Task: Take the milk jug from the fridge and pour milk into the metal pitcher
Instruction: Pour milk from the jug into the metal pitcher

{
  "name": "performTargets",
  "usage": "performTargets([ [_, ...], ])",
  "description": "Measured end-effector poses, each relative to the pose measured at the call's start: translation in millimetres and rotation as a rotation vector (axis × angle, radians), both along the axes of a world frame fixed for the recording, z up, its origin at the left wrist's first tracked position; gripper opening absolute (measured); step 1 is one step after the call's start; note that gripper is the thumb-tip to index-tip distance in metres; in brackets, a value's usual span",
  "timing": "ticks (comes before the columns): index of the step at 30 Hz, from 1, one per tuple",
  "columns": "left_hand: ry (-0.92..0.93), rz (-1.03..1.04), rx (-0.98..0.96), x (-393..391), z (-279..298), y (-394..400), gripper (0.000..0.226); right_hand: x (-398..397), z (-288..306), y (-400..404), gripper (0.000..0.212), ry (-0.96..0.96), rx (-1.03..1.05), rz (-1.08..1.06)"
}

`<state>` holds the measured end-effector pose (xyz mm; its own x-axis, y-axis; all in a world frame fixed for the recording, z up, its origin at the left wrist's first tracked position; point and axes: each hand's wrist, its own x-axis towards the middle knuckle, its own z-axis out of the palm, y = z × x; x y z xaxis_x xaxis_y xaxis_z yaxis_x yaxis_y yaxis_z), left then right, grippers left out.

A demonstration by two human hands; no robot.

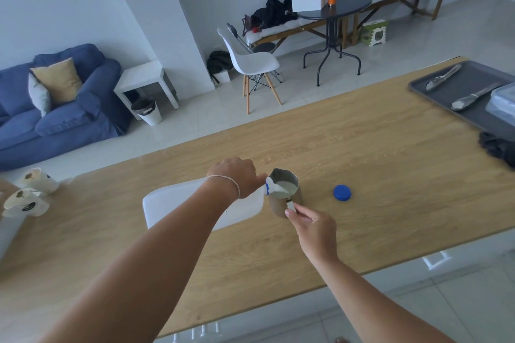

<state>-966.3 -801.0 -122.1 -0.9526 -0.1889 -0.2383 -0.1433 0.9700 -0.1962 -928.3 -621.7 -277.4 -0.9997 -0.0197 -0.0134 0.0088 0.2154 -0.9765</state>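
The right hand (pixel 312 224), nearest of all, pinches the handle of the metal pitcher (pixel 285 192) standing mid-counter. At its nine o'clock the left hand (pixel 237 175) grips the white milk jug (pixel 178 207) near its neck, tipped so milk runs into the pitcher. At the pitcher's three o'clock a blue cap (pixel 342 192) lies on the wooden counter (pixel 390 161).

White milk jug (pixel 195 205) tipped sideways, spout over the upright metal pitcher (pixel 285 193), seemingly half full.
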Motion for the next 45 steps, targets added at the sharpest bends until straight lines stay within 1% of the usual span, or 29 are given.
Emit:
performTargets([
  [20, 0.01, -0.023, -0.038, -0.1, 6.0, 4.3, 0.05, 1.0, -1.1, 0.7, 0.038, -0.014, -0.003, 0.003],
  [27, 0.008, -0.008, -0.022, -0.4, 6.4, 2.9, 0.049, 2.0, -0.6, 1.1, 0.038, -0.01, -0.014, 0.003],
  [45, -0.002, -0.024, -0.07, -4.9, 11.0, 10.6, 0.048, 0.6, -6.9, 0.6, 0.039, -0.022, -0.029, -0.002],
])
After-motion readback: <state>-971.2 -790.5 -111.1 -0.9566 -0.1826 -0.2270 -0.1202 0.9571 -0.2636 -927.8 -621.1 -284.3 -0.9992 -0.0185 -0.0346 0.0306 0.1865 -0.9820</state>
